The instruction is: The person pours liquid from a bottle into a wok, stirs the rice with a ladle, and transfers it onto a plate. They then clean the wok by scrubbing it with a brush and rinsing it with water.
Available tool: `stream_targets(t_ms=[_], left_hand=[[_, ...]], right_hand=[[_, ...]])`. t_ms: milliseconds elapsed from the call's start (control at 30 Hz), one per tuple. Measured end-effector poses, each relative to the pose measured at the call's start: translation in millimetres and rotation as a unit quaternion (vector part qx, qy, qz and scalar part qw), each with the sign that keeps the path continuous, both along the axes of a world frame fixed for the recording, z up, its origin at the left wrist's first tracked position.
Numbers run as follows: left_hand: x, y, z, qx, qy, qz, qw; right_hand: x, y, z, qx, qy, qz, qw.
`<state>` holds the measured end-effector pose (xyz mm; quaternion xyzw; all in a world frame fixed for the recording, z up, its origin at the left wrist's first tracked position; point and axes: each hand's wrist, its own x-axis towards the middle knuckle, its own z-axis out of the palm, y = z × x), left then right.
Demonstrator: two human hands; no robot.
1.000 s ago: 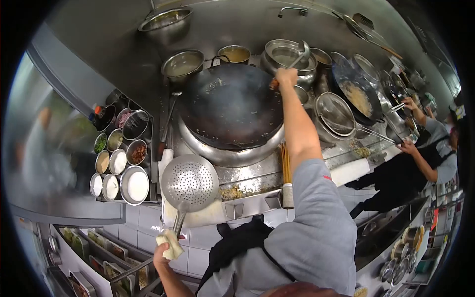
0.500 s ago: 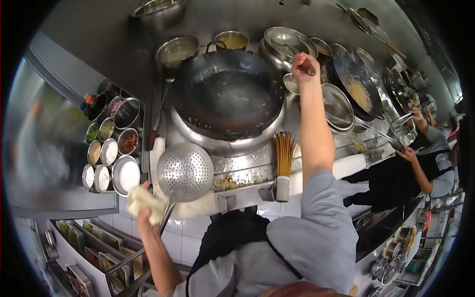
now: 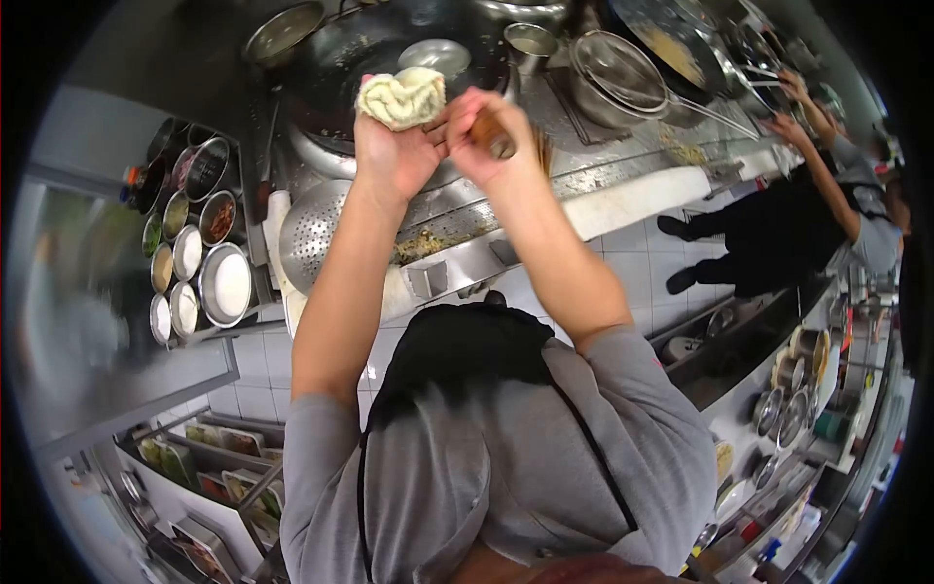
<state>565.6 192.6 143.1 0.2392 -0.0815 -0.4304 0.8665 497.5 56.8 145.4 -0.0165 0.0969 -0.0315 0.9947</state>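
Note:
Over the front of the dark wok (image 3: 389, 44), my left hand (image 3: 397, 156) holds a folded pale cloth (image 3: 404, 97), its fingers mostly hidden beneath it. Just to the right, my right hand (image 3: 486, 141) is closed round the wooden handle (image 3: 493, 134) of a ladle. The ladle's round metal bowl (image 3: 434, 58) lies inside the wok. My hands are close together, and the right one is blurred. A perforated strainer (image 3: 313, 234) rests at the counter's front left, partly behind my left forearm.
Seasoning bowls (image 3: 230, 282) stand at the left. A mesh strainer (image 3: 619, 73) sits on a pot to the right, near a second wok (image 3: 671, 49) with food. A co-worker (image 3: 837, 195) stands at the far right. White rolled cloth (image 3: 637, 202) lines the counter edge.
My left hand has moved up from the strainer's handle to the wok with the cloth. My right hand has come back toward me, bringing the ladle into the wok. The view has tilted down.

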Motion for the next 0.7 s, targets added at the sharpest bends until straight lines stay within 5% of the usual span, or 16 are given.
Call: stream_targets(t_ms=[100, 200, 267, 333, 433, 567, 667, 700], left_hand=[[27, 4, -31, -0.101, 0.016, -0.107, 0.989], [-27, -9, 37, 0.123, 0.066, 0.058, 0.988], [-32, -9, 38, 0.099, 0.077, 0.078, 0.989], [-30, -6, 32, 0.059, 0.095, 0.089, 0.990], [-22, 6, 21, 0.029, 0.093, 0.105, 0.990], [-19, 32, 18, -0.043, 0.148, 0.131, 0.979], [-15, 61, 6, -0.144, 0.163, 0.109, 0.970], [-13, 68, 3, -0.152, 0.176, 0.104, 0.967]], right_hand=[[-42, 14, 1, -0.198, 0.022, -0.001, 0.980], [-64, -24, -28, -0.518, 0.089, -0.041, 0.849], [-82, -58, -57, -0.779, 0.208, -0.028, 0.591], [-105, -78, -97, -0.946, 0.244, 0.065, 0.204], [-136, -57, -139, -0.920, 0.295, 0.104, 0.235], [-147, -66, -127, -0.852, 0.351, 0.076, 0.380], [-172, -74, -98, -0.911, 0.294, -0.019, 0.288], [-180, -67, -79, -0.907, 0.298, -0.035, 0.297]])
